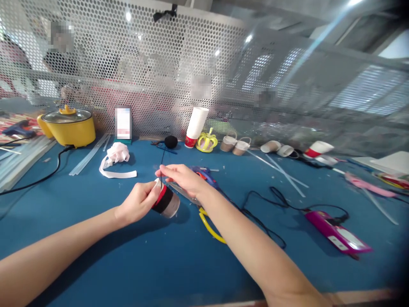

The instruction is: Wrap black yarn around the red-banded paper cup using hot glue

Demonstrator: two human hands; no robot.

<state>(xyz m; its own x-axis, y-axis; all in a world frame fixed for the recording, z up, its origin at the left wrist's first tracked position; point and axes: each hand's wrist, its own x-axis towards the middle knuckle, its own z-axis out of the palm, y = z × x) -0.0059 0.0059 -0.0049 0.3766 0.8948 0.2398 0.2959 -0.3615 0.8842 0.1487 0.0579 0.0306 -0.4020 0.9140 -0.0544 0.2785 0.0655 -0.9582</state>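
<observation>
My left hand [139,202] is closed around the rim end of a small paper cup [172,207], which is tilted on its side above the blue table. Black yarn and a narrow red band wrap the cup's wall. My right hand [183,181] pinches the strand of black yarn [162,160] just above the cup. That strand runs back to a black yarn ball [171,141]. Scissors with yellow handles [211,228] are under my right hand and forearm, their blades pointing towards the cup; whether the hand touches them I cannot tell. A blue glue gun [207,175] lies behind my right wrist.
White crumpled ribbon [117,154] and a yellow electric pot [73,130] are at left. Stacked paper cups [196,123], a yellow crown-like craft [207,143] and small wrapped cups [241,147] line a perforated screen [153,85]. At right lie a purple power strip [338,234] and black cables.
</observation>
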